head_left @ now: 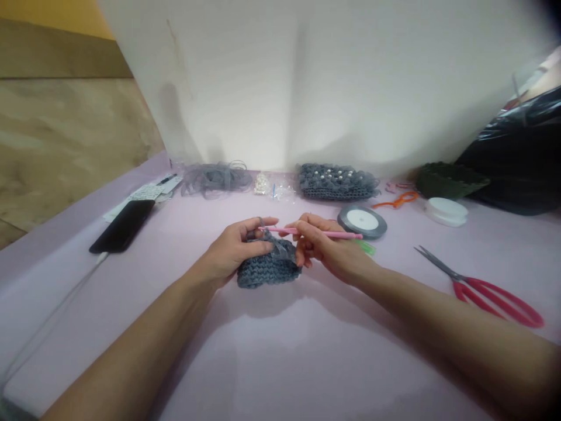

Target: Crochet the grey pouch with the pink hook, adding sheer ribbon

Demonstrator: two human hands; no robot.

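Over the pale pink table, my left hand (234, 248) is closed on a small grey-blue crochet piece (268, 270), its thumb pressed on the near side. A strand of grey ribbon runs up around the left index finger. Between the thumb and fingers of my right hand (322, 242) lies a pink crochet hook (337, 234), held almost level. Its tip is at the top edge of the piece, by the left fingers. Some lower right fingers touch the right end of the piece. The loop at the hook's tip is too small to make out.
Along the back lie loose grey ribbon (214, 177), bagged beads (262, 184) and a beaded crochet piece (337, 182). Ribbon spools (363, 221) and red-handled scissors (480, 287) are at right. A corded black phone (123, 225) lies at left.
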